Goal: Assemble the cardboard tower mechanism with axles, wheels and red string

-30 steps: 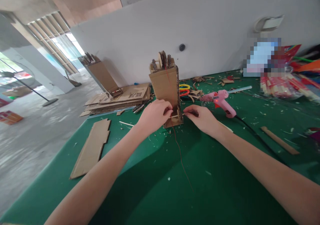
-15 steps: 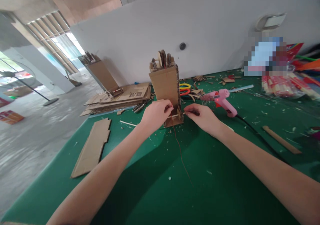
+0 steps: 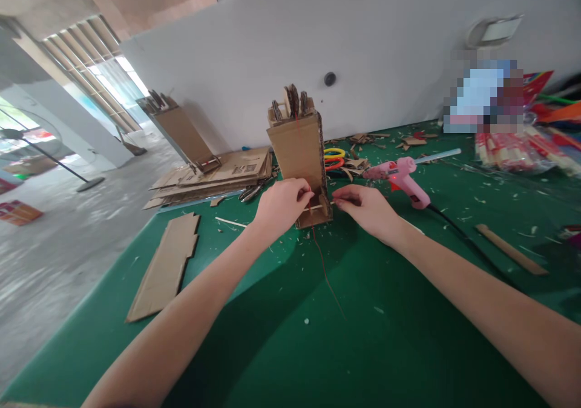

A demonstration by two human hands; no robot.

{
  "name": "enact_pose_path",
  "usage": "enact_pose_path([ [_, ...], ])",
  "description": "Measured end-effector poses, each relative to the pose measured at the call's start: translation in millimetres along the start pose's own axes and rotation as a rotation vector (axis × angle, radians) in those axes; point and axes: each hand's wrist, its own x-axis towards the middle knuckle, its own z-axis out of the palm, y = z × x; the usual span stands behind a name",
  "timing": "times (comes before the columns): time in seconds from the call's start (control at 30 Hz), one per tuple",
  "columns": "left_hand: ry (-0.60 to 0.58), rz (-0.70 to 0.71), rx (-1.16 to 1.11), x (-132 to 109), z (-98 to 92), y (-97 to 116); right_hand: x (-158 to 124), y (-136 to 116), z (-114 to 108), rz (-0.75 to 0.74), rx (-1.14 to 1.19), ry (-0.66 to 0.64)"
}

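Note:
A tall cardboard tower with cardboard wheels on top stands upright on the green table. A thin wooden stick runs across an opening at its base. My left hand is closed at the left of that opening, fingers pinched at the stick's left end. My right hand pinches the stick's right end, just right of the tower. A thin red string hangs from the tower and trails over the table toward me.
A pink glue gun with its black cord lies right of the tower. Flat cardboard sheets are stacked at the left, a cut strip nearer. Coloured rings, scraps, a wooden stick and packaged sticks lie around.
The stick now spans the tower's base opening between both hands; my left fingers shifted slightly at the opening. The view tilted a little; the tower stays in place.

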Motion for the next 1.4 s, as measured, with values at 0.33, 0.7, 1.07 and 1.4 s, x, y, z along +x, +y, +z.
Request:
enact_pose_path([
  [0.33,-0.024,-0.017,0.002,-1.6,-4.4,1.9,-2.9,-0.9,0.9,-0.014,-0.042,0.023],
  [0.7,-0.035,-0.049,-0.004,-1.5,-3.3,2.9,0.2,2.7,2.3,-0.011,-0.054,0.007],
  [1.07,-0.05,-0.058,-0.037,-1.4,-3.6,2.4,-0.5,1.2,2.9,0.012,0.0,0.021],
  [1.4,-0.061,-0.055,-0.017,-0.4,-2.9,3.6,0.0,3.0,3.7,0.011,0.04,0.02],
])
